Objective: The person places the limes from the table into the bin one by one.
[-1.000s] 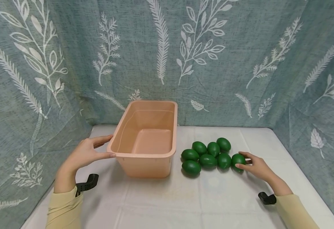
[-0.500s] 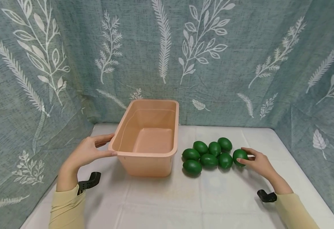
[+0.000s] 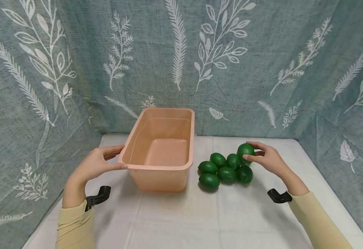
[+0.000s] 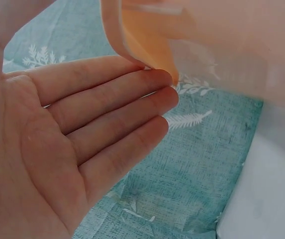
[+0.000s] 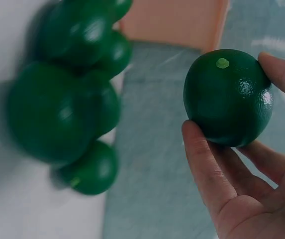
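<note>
Pinching a glossy green fruit [image 5: 229,99] between thumb and fingertips, the right hand [image 3: 268,159] had its grip spread just as wide as the fruit itself. The fruit was at the far right end of a cluster of loose fruits [image 3: 227,175] of the same green, and in the right wrist view a gap showed between it and them. A small pale spot marked its skin. Six others could be counted on the white worktop [image 3: 175,221], packed closely with several sides touching; the held fruit may have covered one more, since it blocked that part of the head view.

To the left of the cluster, and apart from it, stood a peach-coloured tub [image 3: 158,180], upright, its long side running away from the person. The loose fruits lay between the right hand and the tub, and the tub's right wall rose well above them.

At the tub's near left corner was the left hand [image 3: 89,162], its grip spread wide: the thumb touched the near corner of the rim, while the straight fingers met the left side.

Each forearm wore a pale yellow sleeve [image 3: 75,224], with a black device [image 3: 279,196] at the wrist. Behind the worktop and along both its sides hung a blue-green cloth [image 3: 156,69] printed with white leaves and sprigs.
</note>
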{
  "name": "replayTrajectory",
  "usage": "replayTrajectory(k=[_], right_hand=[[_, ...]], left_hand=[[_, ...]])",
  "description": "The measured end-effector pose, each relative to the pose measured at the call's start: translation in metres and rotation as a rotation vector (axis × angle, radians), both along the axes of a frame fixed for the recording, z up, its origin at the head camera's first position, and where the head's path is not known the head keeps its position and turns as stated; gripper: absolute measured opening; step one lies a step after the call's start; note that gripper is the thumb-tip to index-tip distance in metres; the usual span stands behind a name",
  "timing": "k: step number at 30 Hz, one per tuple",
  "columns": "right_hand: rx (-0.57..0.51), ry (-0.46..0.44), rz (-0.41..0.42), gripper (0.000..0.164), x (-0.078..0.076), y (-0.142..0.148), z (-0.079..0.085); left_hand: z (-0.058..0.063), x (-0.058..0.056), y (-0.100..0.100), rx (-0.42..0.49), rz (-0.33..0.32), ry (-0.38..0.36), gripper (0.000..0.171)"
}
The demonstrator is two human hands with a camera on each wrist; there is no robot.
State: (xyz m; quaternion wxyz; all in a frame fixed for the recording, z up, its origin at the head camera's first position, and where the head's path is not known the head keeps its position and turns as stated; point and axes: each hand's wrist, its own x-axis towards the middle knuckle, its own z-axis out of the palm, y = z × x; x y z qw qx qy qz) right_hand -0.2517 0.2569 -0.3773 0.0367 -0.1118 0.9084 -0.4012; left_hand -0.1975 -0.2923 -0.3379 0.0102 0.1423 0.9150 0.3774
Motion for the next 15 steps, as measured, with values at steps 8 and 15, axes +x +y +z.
replayTrajectory(k=[8, 15], right_hand=[[0.004, 0.031, 0.069, 0.069, -0.011, -0.035, 0.031], [0.007, 0.047, 0.108, 0.067, -0.02, -0.059, 0.052]], left_hand=[[-0.001, -0.001, -0.001, 0.02, -0.004, -0.004, 0.073], [-0.001, -0.002, -0.001, 0.022, -0.003, -0.018, 0.074]])
